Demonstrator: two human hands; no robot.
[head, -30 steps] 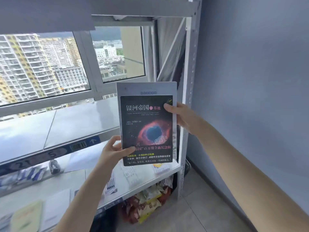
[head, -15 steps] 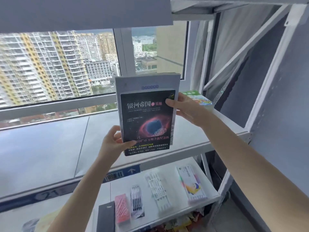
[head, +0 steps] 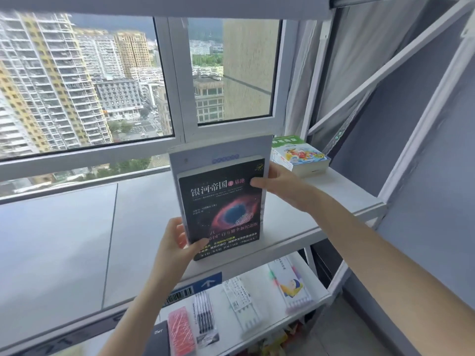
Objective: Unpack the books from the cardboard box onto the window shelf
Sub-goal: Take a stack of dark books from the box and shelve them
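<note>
I hold the books (head: 222, 199) upright over the window shelf (head: 321, 201), my left hand (head: 177, 242) closed on their lower left corner and my right hand (head: 279, 182) on their right edge. Bare shelf lies left; a stack of books (head: 299, 156) sits near the right end.

Held books (head: 221, 201): upright over window shelf (head: 77, 240), before the window (head: 84, 80). Book stack (head: 299, 156): on shelf, right rear. Stationery packs (head: 239, 304): on lower shelf (head: 318, 295).
</note>
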